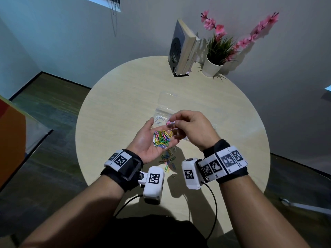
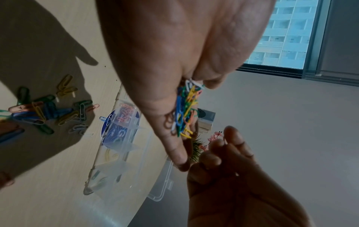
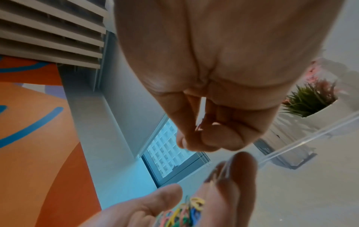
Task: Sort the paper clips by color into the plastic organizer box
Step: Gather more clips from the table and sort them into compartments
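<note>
Paper clips: few sorted in organizer box, mixed heap cupped in left hand, more loose on worktop; right hand pinches one clip – approx. early stage

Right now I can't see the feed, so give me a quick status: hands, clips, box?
Left hand palm up, cupping mixed paper clips. Right hand pinching something small above them. Organizer box open, partly filled. Loose clips on table; nothing blocking.

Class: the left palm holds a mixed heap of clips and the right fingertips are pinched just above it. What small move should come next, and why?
Probably carry the right hand forward over the organizer box and release into the matching compartment. Its fingertips appear to pinch one clip; the colour is unclear. The left hand cups the unsorted paper clips, and the box already holds sorted colours.
</note>
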### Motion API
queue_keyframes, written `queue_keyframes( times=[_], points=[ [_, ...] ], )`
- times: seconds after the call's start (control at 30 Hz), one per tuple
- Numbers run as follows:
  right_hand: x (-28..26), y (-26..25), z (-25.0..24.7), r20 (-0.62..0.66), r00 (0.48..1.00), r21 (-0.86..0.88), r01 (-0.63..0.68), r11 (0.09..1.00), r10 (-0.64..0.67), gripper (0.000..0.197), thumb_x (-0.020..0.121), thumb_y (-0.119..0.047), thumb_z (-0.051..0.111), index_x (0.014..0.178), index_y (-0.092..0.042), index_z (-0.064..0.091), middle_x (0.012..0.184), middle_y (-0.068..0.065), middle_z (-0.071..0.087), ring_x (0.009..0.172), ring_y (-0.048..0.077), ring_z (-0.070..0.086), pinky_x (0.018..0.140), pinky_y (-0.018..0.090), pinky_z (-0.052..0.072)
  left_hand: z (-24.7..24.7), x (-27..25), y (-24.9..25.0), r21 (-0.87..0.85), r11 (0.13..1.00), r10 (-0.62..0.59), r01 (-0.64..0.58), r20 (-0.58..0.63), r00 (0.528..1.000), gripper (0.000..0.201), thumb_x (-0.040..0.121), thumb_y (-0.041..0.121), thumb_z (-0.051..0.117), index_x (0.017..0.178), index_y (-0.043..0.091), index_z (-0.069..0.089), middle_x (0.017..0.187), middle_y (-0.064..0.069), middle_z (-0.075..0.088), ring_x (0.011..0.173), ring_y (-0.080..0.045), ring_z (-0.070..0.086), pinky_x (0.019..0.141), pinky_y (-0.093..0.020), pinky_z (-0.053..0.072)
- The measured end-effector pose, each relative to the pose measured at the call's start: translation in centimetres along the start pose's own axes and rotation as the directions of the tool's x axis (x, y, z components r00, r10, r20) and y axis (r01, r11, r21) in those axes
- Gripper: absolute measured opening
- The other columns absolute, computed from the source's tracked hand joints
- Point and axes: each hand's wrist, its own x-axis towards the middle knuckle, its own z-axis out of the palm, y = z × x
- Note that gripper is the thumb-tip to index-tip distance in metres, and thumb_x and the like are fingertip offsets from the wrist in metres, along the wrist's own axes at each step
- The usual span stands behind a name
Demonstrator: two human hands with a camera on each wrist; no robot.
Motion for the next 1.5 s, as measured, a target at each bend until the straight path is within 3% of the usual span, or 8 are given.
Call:
queue_keyframes(
  times=[0.27,0.43,0.53,0.73,0.87,1.07,1.27,1.5],
  points=[
    [-0.5,-1.1,3.1,0.155,0.985,-0.605,0.156,0.781,-0.077,0.01,0.077,-0.021,0.068,0.08,-0.013,0.064,0.078,0.006,0.067,0.071,0.019,0.058,0.061,0.028,0.045,0.0,0.0,-0.5,0.03,1.0,-0.003,0.005,-0.051,0.999,0.081,0.095,0.065,0.019,0.121,-0.002,0.055,0.102,-0.021,0.067,0.084,-0.029,0.071,0.065,-0.034,0.059],
    [-0.3,-1.4,3.6,0.157,0.987,-0.704,0.132,0.698,-0.028,0.008,0.078,-0.02,0.066,0.081,-0.013,0.066,0.082,0.009,0.067,0.076,0.024,0.062,0.06,0.028,0.046,-0.2,-0.3,-0.4,0.061,0.998,-0.005,0.01,-0.069,0.998,0.084,0.092,0.07,0.016,0.116,0.001,0.058,0.103,-0.019,0.068,0.085,-0.027,0.07,0.072,-0.032,0.059],
    [-0.3,-1.6,3.5,0.15,0.989,-0.685,0.114,0.72,-0.013,0.005,0.081,-0.016,0.061,0.078,-0.015,0.064,0.08,0.008,0.066,0.075,0.024,0.06,0.06,0.026,0.041,-0.3,-0.2,-0.5,0.045,0.999,-0.015,0.018,-0.052,0.999,0.089,0.091,0.071,0.018,0.131,-0.002,0.049,0.125,-0.021,0.059,0.102,-0.028,0.064,0.088,-0.036,0.053],
    [0.0,-1.4,2.4,0.076,0.996,-0.472,0.07,0.879,-0.038,0.014,0.081,-0.014,0.058,0.069,-0.016,0.063,0.062,-0.004,0.056,0.063,0.015,0.052,0.053,0.021,0.041,0.0,-0.1,-0.5,0.023,1.0,-0.009,0.009,0.011,1.0,0.08,0.096,0.063,0.018,0.112,-0.004,0.06,0.103,-0.026,0.067,0.09,-0.032,0.07,0.078,-0.039,0.059],
    [0.7,-1.0,1.1,-0.023,0.999,-0.095,-0.05,0.994,0.048,0.009,0.079,-0.006,0.058,0.073,-0.002,0.063,0.069,0.008,0.063,0.052,0.011,0.057,0.049,0.025,0.045,-0.2,0.2,-0.5,0.006,1.0,-0.01,0.01,0.023,1.0,0.078,0.1,0.052,0.022,0.091,-0.008,0.07,0.092,-0.028,0.068,0.083,-0.037,0.07,0.076,-0.044,0.057],
    [1.4,-1.0,2.0,0.164,0.986,-0.569,0.13,0.812,-0.043,0.008,0.079,-0.022,0.07,0.085,-0.018,0.069,0.077,-0.003,0.064,0.072,0.014,0.058,0.066,0.026,0.046,-0.3,0.8,-0.1,-0.017,1.0,-0.024,0.024,-0.002,1.0,0.072,0.099,0.056,0.021,0.109,-0.004,0.059,0.096,-0.025,0.068,0.086,-0.032,0.07,0.077,-0.039,0.059],
    [2.8,-0.3,3.5,0.189,0.98,-0.66,0.174,0.731,-0.062,0.003,0.082,-0.017,0.065,0.081,-0.018,0.063,0.079,-0.001,0.062,0.074,0.018,0.054,0.06,0.026,0.038,-0.7,1.3,0.5,0.0,1.0,-0.032,0.032,-0.039,0.999,0.077,0.096,0.063,0.019,0.11,-0.002,0.059,0.099,-0.023,0.066,0.089,-0.03,0.068,0.079,-0.037,0.057],
    [4.2,0.0,1.6,0.082,0.997,-0.108,0.005,0.994,0.004,0.019,0.078,-0.007,0.067,0.067,-0.016,0.056,0.065,0.004,0.061,0.062,0.026,0.064,0.057,0.033,0.048,-1.4,2.1,1.1,-0.015,1.0,-0.025,0.025,-0.019,0.999,0.08,0.098,0.058,0.02,0.099,-0.006,0.069,0.1,-0.027,0.068,0.086,-0.036,0.07,0.075,-0.042,0.058]
  ],
)
